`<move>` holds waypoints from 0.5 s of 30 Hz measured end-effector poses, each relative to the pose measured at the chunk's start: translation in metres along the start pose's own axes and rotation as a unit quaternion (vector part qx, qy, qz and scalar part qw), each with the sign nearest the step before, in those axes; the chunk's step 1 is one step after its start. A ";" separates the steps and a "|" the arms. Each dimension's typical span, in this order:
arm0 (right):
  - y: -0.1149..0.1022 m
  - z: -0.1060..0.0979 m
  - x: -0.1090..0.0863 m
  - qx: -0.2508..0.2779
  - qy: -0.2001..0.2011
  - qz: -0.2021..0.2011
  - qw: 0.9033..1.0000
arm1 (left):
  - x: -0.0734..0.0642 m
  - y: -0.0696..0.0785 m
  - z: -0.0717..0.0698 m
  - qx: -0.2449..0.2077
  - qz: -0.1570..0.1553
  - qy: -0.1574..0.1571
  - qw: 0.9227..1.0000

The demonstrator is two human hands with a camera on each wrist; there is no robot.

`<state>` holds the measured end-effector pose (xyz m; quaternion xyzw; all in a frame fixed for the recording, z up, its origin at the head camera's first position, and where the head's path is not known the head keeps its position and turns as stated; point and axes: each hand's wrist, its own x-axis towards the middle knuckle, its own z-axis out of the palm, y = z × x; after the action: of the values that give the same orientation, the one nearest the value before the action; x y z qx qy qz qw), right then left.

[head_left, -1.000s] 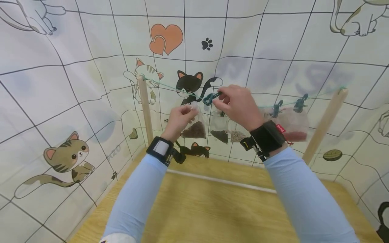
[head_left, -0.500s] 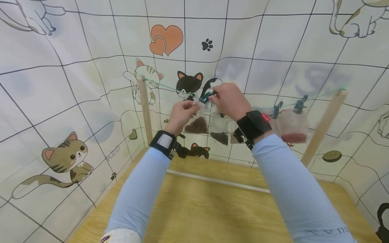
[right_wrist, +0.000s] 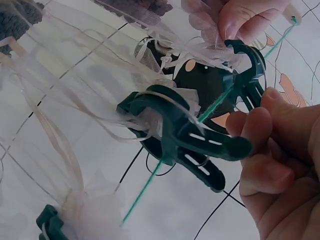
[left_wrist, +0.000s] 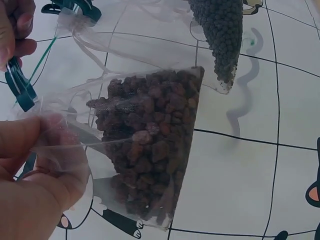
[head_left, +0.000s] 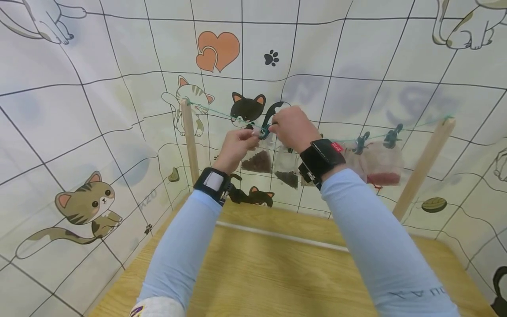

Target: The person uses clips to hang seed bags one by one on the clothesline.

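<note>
My left hand (head_left: pixel 236 147) pinches the top edge of a clear drawstring bag (left_wrist: pixel 150 145) of reddish-brown granules, which hangs below the fingers. My right hand (head_left: pixel 295 127) grips the handles of a dark green clip (right_wrist: pixel 248 75) between thumb and fingers. The clip's mouth is at the green string (head_left: pixel 215 112) and the bag's top, close to the left fingertips. Whether it bites on the bag is hard to tell. A second green clip (right_wrist: pixel 172 125) sits on the string beside it. A neighbouring bag of dark grey granules (left_wrist: pixel 220 42) hangs to the right.
Two wooden posts, left (head_left: pixel 190 143) and right (head_left: pixel 425 167), carry the string. Two more clips hang there (head_left: pixel 391 136), with a bag of pinkish-red contents (head_left: pixel 383 177). Below is a wooden tabletop (head_left: pixel 261 273) with a white strip (head_left: pixel 285 237); cat-print cloth surrounds it.
My right hand has moved left with the clip, bringing it to the string and bag top by my left fingers. My left hand has shifted slightly right and the bag has risen.
</note>
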<state>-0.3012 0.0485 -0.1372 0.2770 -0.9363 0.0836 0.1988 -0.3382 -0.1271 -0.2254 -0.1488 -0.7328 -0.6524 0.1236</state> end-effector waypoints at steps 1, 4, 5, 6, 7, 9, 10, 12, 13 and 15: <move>-0.001 0.000 0.001 -0.002 0.001 0.003 1.000 | 0.000 0.000 0.000 -0.002 0.000 -0.003 1.000; -0.001 -0.001 0.004 0.008 0.004 0.015 1.000 | 0.000 0.001 -0.001 -0.009 0.002 -0.008 1.000; -0.001 -0.002 0.005 0.008 0.004 0.018 1.000 | 0.000 0.001 -0.001 -0.010 0.002 -0.008 1.000; -0.001 -0.002 0.006 0.012 0.004 0.022 1.000 | 0.001 0.001 -0.001 -0.011 0.002 -0.008 1.000; 0.000 -0.002 0.008 0.018 0.002 0.025 1.000 | 0.001 0.001 -0.001 -0.014 0.003 -0.008 1.000; 0.000 -0.003 0.010 0.032 0.001 0.031 0.999 | 0.002 0.001 -0.001 -0.020 0.003 -0.008 1.000; 0.000 -0.002 0.011 0.036 0.000 0.031 0.999 | 0.003 0.001 -0.001 -0.022 0.003 -0.009 1.000; 0.001 -0.002 0.012 0.052 -0.001 0.033 0.998 | 0.003 0.001 -0.001 -0.024 0.003 -0.009 1.000; 0.001 -0.002 0.013 0.057 -0.002 0.033 0.998 | 0.004 0.001 -0.001 -0.026 0.006 -0.010 1.000; 0.001 -0.001 0.014 0.059 -0.005 0.030 0.998 | 0.004 0.002 -0.001 -0.029 0.010 -0.010 0.999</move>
<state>-0.3118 0.0426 -0.1304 0.2602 -0.9388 0.1435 0.1744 -0.3411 -0.1274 -0.2223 -0.1660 -0.7132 -0.6706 0.1188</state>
